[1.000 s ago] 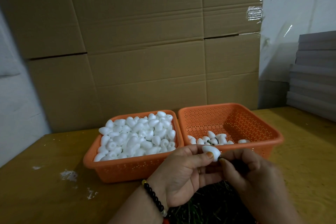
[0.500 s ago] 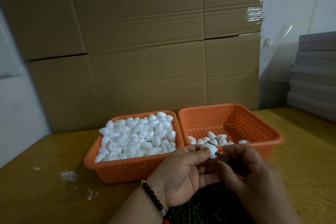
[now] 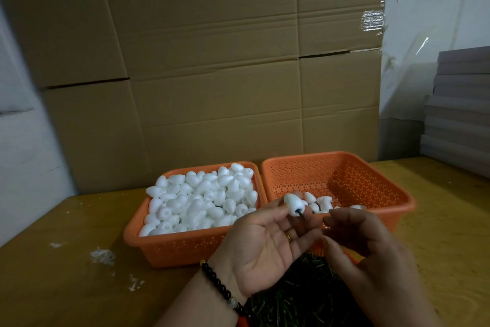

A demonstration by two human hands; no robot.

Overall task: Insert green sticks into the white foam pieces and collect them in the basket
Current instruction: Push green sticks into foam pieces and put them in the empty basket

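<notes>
While left hand [image 3: 267,241] pinches foam piece [image 3: 292,204], stick [image 3: 301,214] inserted, right hand [image 3: 371,249] beside.

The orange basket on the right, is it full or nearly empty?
Nearly empty. The right orange plastic basket holds only a few white foam pieces near its front, and most of its perforated bottom shows bare.

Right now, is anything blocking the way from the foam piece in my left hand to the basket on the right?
Nothing visible. The left hand pinches the foam piece just in front of the right basket, whose open top lies directly beyond it.
</notes>
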